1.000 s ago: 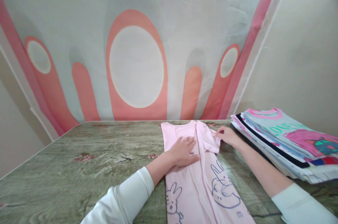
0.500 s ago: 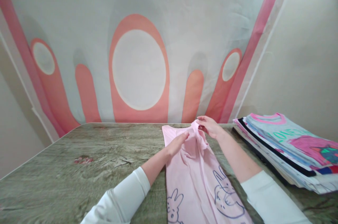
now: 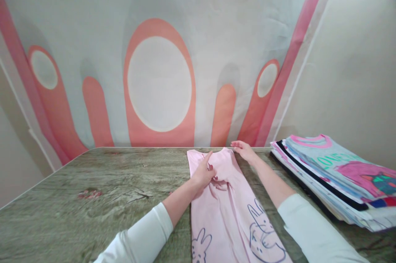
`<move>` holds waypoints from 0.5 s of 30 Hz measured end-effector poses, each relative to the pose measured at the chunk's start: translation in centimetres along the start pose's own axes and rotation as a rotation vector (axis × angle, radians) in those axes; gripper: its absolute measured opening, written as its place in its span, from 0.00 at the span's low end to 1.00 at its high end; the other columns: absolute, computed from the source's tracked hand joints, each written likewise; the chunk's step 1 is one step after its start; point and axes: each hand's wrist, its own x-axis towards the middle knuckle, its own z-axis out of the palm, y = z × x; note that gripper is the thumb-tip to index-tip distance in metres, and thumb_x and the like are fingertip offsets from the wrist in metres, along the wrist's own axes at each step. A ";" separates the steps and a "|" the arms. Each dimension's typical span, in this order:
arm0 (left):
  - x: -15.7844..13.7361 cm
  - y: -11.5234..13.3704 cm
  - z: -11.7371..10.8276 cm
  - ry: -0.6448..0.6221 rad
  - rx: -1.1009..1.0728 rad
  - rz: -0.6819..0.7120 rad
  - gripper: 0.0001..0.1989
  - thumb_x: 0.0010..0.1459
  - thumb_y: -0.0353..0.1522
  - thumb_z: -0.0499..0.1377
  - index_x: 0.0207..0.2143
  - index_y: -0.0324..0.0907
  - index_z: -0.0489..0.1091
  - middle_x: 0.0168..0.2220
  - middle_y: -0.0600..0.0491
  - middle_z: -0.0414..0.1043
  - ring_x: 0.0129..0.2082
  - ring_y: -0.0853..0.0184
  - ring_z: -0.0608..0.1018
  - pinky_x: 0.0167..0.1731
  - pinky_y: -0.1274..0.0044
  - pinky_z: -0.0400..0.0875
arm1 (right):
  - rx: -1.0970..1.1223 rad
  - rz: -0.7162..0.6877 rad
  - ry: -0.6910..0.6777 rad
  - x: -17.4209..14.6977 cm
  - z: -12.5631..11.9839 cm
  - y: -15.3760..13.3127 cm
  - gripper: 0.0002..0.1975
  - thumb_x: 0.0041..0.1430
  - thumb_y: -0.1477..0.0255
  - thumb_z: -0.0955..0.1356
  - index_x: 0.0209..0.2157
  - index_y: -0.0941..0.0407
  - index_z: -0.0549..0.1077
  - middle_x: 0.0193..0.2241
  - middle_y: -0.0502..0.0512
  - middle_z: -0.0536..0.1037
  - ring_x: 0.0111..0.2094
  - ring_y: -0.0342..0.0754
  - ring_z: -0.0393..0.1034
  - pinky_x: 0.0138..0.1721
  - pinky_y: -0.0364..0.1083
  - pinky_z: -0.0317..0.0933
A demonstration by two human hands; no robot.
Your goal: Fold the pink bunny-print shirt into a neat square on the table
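Observation:
A pink garment [image 3: 227, 213] with dark rabbit line drawings lies lengthwise on the table, its far edge close to the table's back edge. Over its upper part is my left hand [image 3: 203, 175], the index finger stretched out and the other fingers partly bent, with no cloth visibly gripped. Creases run through the cloth just right of and below that hand. My right hand [image 3: 244, 150] is just off the garment's far right corner, fingers extended and nothing in them. The garment's near end runs out of view at the bottom.
To the right stands a stack of folded clothes [image 3: 321, 184], topped by a grey shirt [image 3: 328, 153] with a pink collar and colourful print. The wood-patterned table [image 3: 130, 184] meets a wall backdrop [image 3: 161, 139] with coral shapes at its far edge.
My right hand has let go of the garment's bunched far edge and sits just beyond the corner. That edge now lies flatter. My left hand's index finger has straightened.

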 end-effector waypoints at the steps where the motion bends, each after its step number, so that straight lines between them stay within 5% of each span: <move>1: 0.0 0.1 0.0 -0.013 0.035 -0.008 0.39 0.46 0.21 0.53 0.61 0.41 0.48 0.23 0.61 0.60 0.19 0.78 0.66 0.23 0.85 0.64 | -0.013 -0.014 -0.013 0.1 -0.2 0.6 0.16 0.48 0.80 0.64 0.42 0.57 0.69 0.42 0.58 0.75 0.47 0.47 0.67 0.52 0.54 0.56; 8: 0.2 0.7 -0.6 -0.054 0.273 -0.010 0.36 0.44 0.22 0.52 0.59 0.37 0.54 0.30 0.54 0.66 0.22 0.74 0.68 0.23 0.83 0.65 | -0.283 -0.182 -0.309 1.1 0.7 1.7 0.25 0.42 0.84 0.63 0.45 0.57 0.69 0.44 0.56 0.75 0.46 0.48 0.68 0.50 0.51 0.59; 15: 0.7 1.7 -5.9 -0.214 0.495 0.090 0.34 0.40 0.23 0.52 0.55 0.37 0.62 0.48 0.46 0.68 0.36 0.66 0.72 0.33 0.80 0.68 | -0.401 -0.150 -0.353 0.7 -0.3 0.6 0.23 0.38 0.84 0.63 0.40 0.58 0.72 0.38 0.55 0.77 0.40 0.49 0.69 0.47 0.50 0.60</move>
